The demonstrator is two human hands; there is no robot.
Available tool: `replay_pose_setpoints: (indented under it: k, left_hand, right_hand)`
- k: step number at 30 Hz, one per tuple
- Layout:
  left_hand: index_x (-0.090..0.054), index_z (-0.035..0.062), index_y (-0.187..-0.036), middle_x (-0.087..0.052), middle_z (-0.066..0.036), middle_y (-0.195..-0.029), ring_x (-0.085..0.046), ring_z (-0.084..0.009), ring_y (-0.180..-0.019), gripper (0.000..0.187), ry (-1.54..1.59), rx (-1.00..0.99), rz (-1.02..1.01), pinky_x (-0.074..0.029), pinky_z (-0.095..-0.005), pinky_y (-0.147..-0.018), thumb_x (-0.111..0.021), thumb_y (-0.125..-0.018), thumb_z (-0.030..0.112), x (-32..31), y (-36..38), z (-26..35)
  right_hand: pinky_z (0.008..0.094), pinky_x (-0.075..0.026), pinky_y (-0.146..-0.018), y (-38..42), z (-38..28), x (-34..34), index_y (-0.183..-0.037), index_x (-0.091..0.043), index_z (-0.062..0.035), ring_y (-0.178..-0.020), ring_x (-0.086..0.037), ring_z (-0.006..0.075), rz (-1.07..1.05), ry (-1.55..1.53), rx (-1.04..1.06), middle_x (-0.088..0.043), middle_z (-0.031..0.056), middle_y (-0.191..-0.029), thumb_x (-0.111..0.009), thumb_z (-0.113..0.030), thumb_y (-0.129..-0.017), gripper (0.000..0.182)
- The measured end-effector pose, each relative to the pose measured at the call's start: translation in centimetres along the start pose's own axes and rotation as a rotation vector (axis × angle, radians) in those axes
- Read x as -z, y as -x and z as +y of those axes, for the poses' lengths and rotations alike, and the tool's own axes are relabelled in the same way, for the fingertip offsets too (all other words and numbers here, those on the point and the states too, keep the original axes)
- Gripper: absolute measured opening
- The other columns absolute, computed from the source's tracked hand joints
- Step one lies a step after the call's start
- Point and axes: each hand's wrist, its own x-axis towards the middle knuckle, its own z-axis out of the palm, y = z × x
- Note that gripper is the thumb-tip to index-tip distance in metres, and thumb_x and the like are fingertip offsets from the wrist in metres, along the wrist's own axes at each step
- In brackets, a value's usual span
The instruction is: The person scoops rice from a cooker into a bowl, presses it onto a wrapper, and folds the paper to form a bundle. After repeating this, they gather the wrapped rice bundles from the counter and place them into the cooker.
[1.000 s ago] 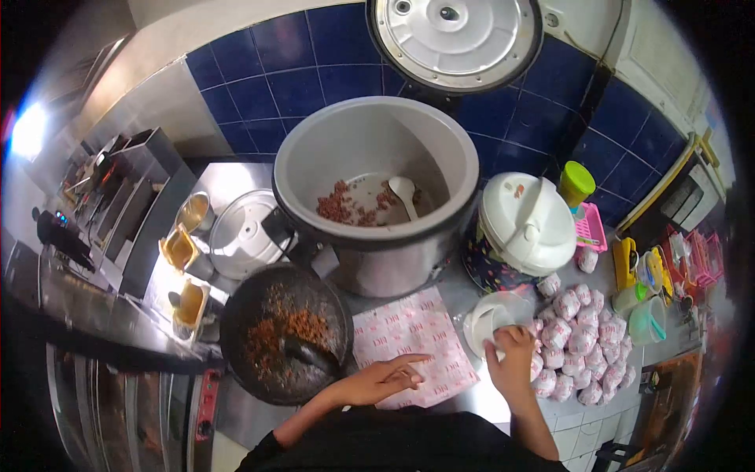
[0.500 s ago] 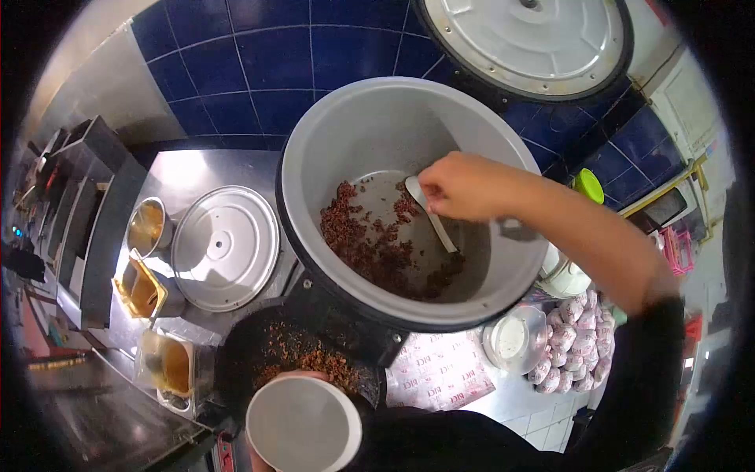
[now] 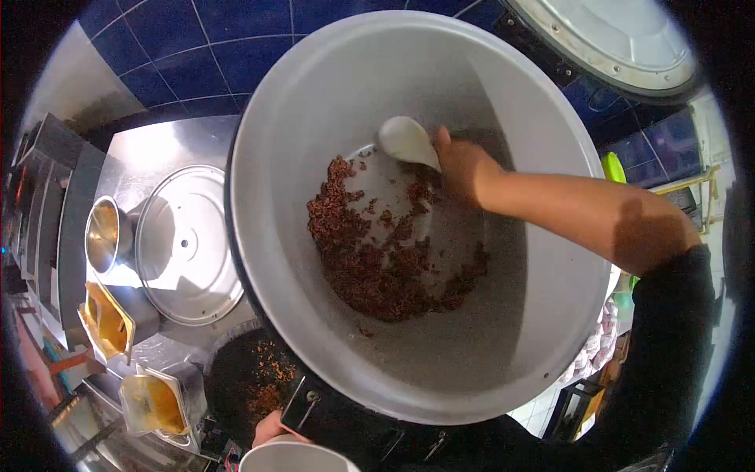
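A large grey rice cooker pot [image 3: 330,94] fills the middle of the view. Dark red cooked rice [image 3: 366,275] lies over part of its bottom. My right hand [image 3: 466,169] is inside the pot, closed round the handle of a white rice paddle [image 3: 405,141], whose broad blade points up and left above the rice. At the bottom edge, my left hand [image 3: 270,429] grips a white tub [image 3: 299,458] by its side, close to the cooker's black outer edge. Most of the tub and left hand are out of frame.
Left of the cooker, a round metal lid [image 3: 185,275] rests on the steel counter, beside a metal pot [image 3: 104,236] and containers of yellowish food [image 3: 153,403]. A black pan [image 3: 236,377] with brown crumbs sits below. The cooker's open lid [image 3: 621,39] stands upper right.
My view has come closer over the pot. My right hand has shifted its grip from near the paddle's blade to its handle, and the blade is raised. The tub has moved lower in view.
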Motion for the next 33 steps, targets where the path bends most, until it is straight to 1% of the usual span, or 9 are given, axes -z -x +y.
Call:
replay_pose_setpoints:
  k: [8,10,11,15,19,21,24,29,33]
  left_hand:
    - [-0.017,-0.0042,-0.141,-0.036,-0.027,-0.136,-0.041,-0.0317,-0.125,0.115,-0.019,-0.083,-0.006,-0.045,-0.0498,-0.096,-0.085,-0.058,0.036,-0.8,-1.5,0.7]
    - [-0.016,-0.0041,-0.141,-0.036,-0.027,-0.136,-0.041,-0.0320,-0.125,0.114,-0.023,-0.099,-0.004,-0.045,-0.0503,-0.096,-0.085,-0.059,0.036,-1.0,-1.6,0.8]
    - [-0.016,-0.0040,-0.141,-0.036,-0.027,-0.136,-0.041,-0.0321,-0.125,0.114,-0.024,-0.107,-0.005,-0.045,-0.0505,-0.096,-0.085,-0.059,0.036,-1.1,-1.6,0.9]
    - [-0.016,-0.0037,-0.141,-0.035,-0.027,-0.136,-0.040,-0.0326,-0.125,0.114,-0.014,-0.142,-0.001,-0.044,-0.0515,-0.096,-0.085,-0.059,0.036,-1.3,-1.4,1.1]
    - [-0.016,-0.0034,-0.141,-0.035,-0.027,-0.136,-0.040,-0.0330,-0.125,0.114,-0.004,-0.168,-0.003,-0.044,-0.0524,-0.095,-0.085,-0.060,0.035,-1.3,-1.5,1.3]
    - [-0.016,-0.0032,-0.141,-0.035,-0.027,-0.136,-0.040,-0.0333,-0.125,0.113,0.005,-0.179,-0.009,-0.044,-0.0529,-0.095,-0.085,-0.060,0.035,-1.3,-1.5,1.3]
    - [-0.015,-0.0030,-0.141,-0.034,-0.027,-0.136,-0.040,-0.0336,-0.125,0.113,0.010,-0.198,-0.011,-0.044,-0.0536,-0.095,-0.085,-0.060,0.035,-1.4,-1.5,1.5]
    - [-0.015,-0.0026,-0.141,-0.034,-0.027,-0.136,-0.040,-0.0342,-0.125,0.113,0.027,-0.238,-0.028,-0.044,-0.0548,-0.095,-0.085,-0.061,0.035,-1.5,-1.9,1.9]
    - [-0.015,-0.0023,-0.141,-0.034,-0.027,-0.137,-0.040,-0.0347,-0.125,0.112,0.035,-0.295,-0.057,-0.044,-0.0557,-0.095,-0.084,-0.061,0.034,-2.0,-2.5,2.7]
  right_hand:
    - [0.0429,-0.053,-0.071,-0.2,-4.9,4.8,-0.102,-0.058,-0.0023,-0.089,-0.065,0.0310,0.187,0.279,0.554,-0.065,0.0152,-0.095,-0.059,-0.010,-0.079,0.024]
    - [0.0384,-0.054,-0.070,-0.6,-5.7,4.2,-0.099,-0.060,-0.0042,-0.089,-0.064,0.0282,0.364,0.404,1.022,-0.064,0.0103,-0.096,-0.061,-0.013,-0.075,0.025]
    - [0.0363,-0.054,-0.069,-0.2,-5.9,3.7,-0.098,-0.060,-0.0067,-0.087,-0.063,0.0263,0.316,0.511,1.065,-0.063,0.0061,-0.096,-0.061,-0.016,-0.072,0.027]
    - [0.0356,-0.055,-0.065,1.2,-4.8,1.9,-0.096,-0.061,-0.0094,-0.085,-0.064,0.0234,0.423,0.314,1.398,-0.061,0.0038,-0.091,-0.059,-0.017,-0.070,0.027]
    - [0.0363,-0.055,-0.065,2.7,-3.9,2.2,-0.091,-0.064,-0.0088,-0.085,-0.065,0.0230,0.288,0.461,1.320,-0.063,0.0048,-0.091,-0.058,-0.016,-0.073,0.021]
    - [0.0376,-0.056,-0.067,3.8,-4.0,3.1,-0.090,-0.066,-0.0077,-0.086,-0.066,0.0244,-0.132,0.677,1.105,-0.066,0.0060,-0.092,-0.057,-0.014,-0.076,0.018]
    - [0.0385,-0.055,-0.069,5.0,-3.5,2.7,-0.092,-0.068,-0.0107,-0.087,-0.066,0.0265,-0.345,0.643,1.012,-0.067,0.0091,-0.093,-0.057,-0.014,-0.079,0.017]
    - [0.0442,-0.050,-0.076,5.8,-1.2,-0.6,-0.107,-0.063,-0.0124,-0.090,-0.063,0.0348,-0.560,0.300,0.776,-0.065,0.0149,-0.096,-0.054,-0.018,-0.084,0.026]
    - [0.0433,-0.049,-0.076,6.0,-0.3,-0.1,-0.111,-0.062,-0.0121,-0.088,-0.062,0.0357,-0.519,-0.082,0.874,-0.065,0.0167,-0.095,-0.054,-0.019,-0.085,0.029]
